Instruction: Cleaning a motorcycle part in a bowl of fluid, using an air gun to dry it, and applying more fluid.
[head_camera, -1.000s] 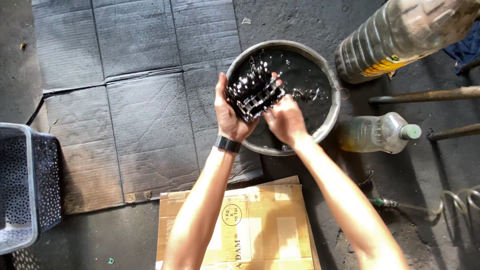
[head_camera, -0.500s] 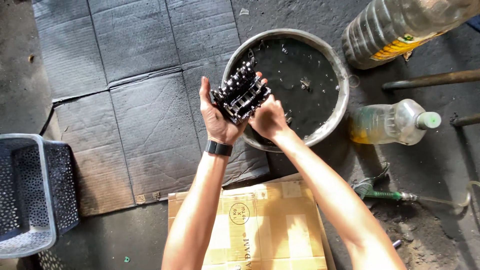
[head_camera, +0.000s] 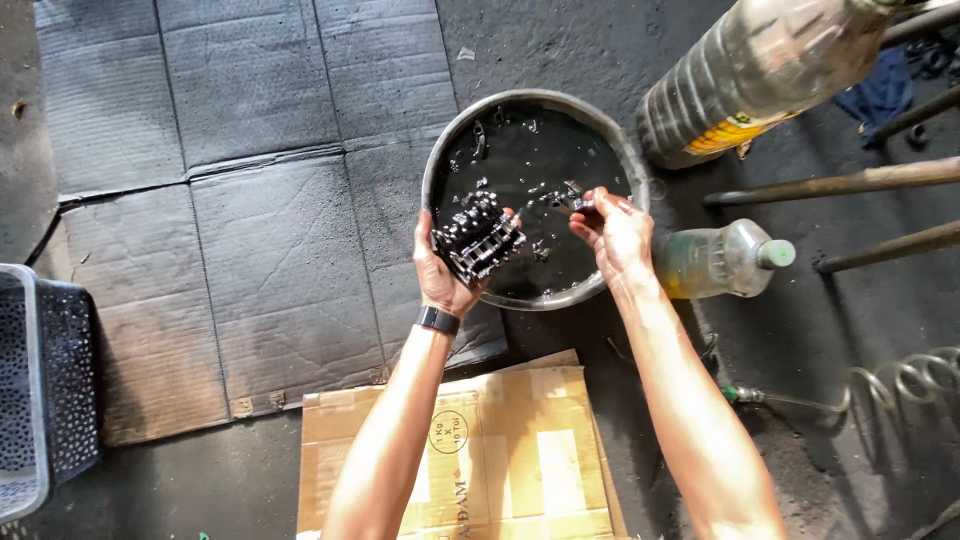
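Two hands work over the oily metal basin (head_camera: 628, 170): your left hand (head_camera: 440, 275) clasps the bunched roller chain (head_camera: 478, 238) above its near rim, while your right hand (head_camera: 615, 232) pinches a small metal part (head_camera: 572, 200). Next: steady, drip-free handling.

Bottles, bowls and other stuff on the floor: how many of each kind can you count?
Plastic bottles: 2, a big one and a small one with a green cap
Round metal basin: 1
Bundled greasy chain in the left hand: 1
Plastic basket: 1
Printed cardboard box: 1
Total: 6
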